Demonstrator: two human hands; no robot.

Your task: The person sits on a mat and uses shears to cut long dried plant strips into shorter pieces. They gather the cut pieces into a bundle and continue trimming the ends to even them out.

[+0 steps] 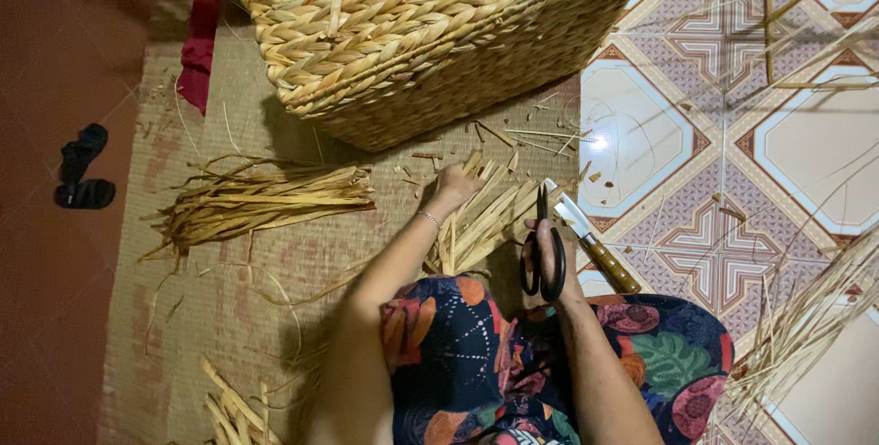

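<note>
The left hand (453,185) rests with fingers closed down on the far end of a fan of dried straw strips (485,221) lying on the woven mat (201,317). The strips run lengthwise back toward the person's lap. Just right of them, the right hand (554,257) grips black scissors (542,244), blades shut, pointing away, nearer than the knife (595,244)

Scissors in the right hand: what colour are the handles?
Black; the black-handled scissors, held by the right hand, show best in the head view.
</note>
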